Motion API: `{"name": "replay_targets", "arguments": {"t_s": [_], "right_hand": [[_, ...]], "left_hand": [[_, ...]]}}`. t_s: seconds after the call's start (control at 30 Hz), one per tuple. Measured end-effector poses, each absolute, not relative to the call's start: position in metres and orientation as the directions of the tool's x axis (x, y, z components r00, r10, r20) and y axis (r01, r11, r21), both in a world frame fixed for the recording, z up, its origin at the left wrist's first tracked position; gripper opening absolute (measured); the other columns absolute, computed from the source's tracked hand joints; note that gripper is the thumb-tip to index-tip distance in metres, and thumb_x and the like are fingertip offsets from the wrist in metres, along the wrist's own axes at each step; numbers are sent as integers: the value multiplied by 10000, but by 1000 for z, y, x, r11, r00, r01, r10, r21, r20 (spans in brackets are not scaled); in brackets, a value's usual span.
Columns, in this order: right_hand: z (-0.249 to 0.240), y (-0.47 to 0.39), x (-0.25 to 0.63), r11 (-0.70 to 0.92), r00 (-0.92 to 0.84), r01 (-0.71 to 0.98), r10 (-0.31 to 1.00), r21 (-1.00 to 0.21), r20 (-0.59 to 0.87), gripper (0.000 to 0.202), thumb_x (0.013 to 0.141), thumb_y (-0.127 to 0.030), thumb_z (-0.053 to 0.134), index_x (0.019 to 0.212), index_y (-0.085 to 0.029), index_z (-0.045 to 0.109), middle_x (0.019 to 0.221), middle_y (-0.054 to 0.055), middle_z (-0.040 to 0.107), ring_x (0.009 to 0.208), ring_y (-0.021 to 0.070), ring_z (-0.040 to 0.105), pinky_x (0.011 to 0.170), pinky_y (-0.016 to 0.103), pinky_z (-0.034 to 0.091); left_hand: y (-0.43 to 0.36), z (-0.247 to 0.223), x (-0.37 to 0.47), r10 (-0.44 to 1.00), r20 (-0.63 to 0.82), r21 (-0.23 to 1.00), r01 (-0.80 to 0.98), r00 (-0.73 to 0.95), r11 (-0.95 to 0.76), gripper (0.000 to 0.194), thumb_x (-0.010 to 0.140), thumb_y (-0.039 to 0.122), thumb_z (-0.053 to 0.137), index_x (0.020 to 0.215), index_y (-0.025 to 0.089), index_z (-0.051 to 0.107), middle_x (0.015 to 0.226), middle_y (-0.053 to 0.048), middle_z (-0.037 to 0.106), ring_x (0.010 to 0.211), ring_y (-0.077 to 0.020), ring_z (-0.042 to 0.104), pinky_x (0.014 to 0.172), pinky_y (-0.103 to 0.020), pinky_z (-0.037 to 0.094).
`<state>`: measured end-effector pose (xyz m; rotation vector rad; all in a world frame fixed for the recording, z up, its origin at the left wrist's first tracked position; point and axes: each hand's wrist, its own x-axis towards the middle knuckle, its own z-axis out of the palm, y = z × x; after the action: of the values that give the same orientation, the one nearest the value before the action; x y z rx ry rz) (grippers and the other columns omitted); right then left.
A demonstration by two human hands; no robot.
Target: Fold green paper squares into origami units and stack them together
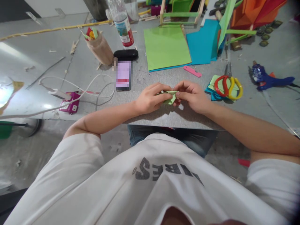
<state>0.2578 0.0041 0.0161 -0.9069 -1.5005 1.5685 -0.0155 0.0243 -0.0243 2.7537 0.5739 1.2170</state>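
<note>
A small folded piece of light green paper point(170, 99) is held between both hands just above the table's front edge. My left hand point(152, 97) pinches its left side, fingers curled over the top. At the right end, the thumb and fingers of my right hand point(191, 95) grip the same paper. Part of the paper is hidden behind the fingers. To the right of my right hand lie scissors point(228, 87) with one red and one yellow handle loop, resting on small green and blue paper pieces point(212, 93).
Green sheets point(166, 47) and blue sheets point(201, 43) lie ahead, with a pink folding cutter point(192, 71) nearby. A blue glue gun point(269, 78) is at right. Left are a phone point(123, 75), black case point(126, 54), bottle point(123, 29), wooden cup point(99, 47) and power adapter point(70, 102) with cables.
</note>
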Motion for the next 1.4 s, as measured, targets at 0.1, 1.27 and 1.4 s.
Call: {"name": "replay_targets", "arguments": {"t_s": [0.1,1.27,1.4], "right_hand": [[14,6,258,-57,-444,-73,896,-996,-19,435,889,-603,1107,1002,-287,832,828,13,845,660,224,802,573,364,603],[14,-1,268,583,-385,326,801,-744,459,179,1024,-492,913,970,-339,839,855,32,761,690,216,600,732,442,521],[10,5,271,608,-397,363,786,-706,473,314,1021,-672,930,998,-361,891,974,77,791,752,247,609,789,478,583]], "left_hand": [[23,-24,-15,351,718,213,291,600,-933,321,1296,329,526,1342,329,843,1392,-113,890,1164,-253,854,982,-459,695],[17,-7,-12,561,707,480,290,431,-828,291,1242,336,632,1177,276,910,1257,-121,912,1057,-229,882,888,-411,699],[13,-3,-8,639,660,574,283,395,-769,214,1165,277,709,1123,259,918,1211,-103,921,1071,-232,889,922,-414,711]]}}
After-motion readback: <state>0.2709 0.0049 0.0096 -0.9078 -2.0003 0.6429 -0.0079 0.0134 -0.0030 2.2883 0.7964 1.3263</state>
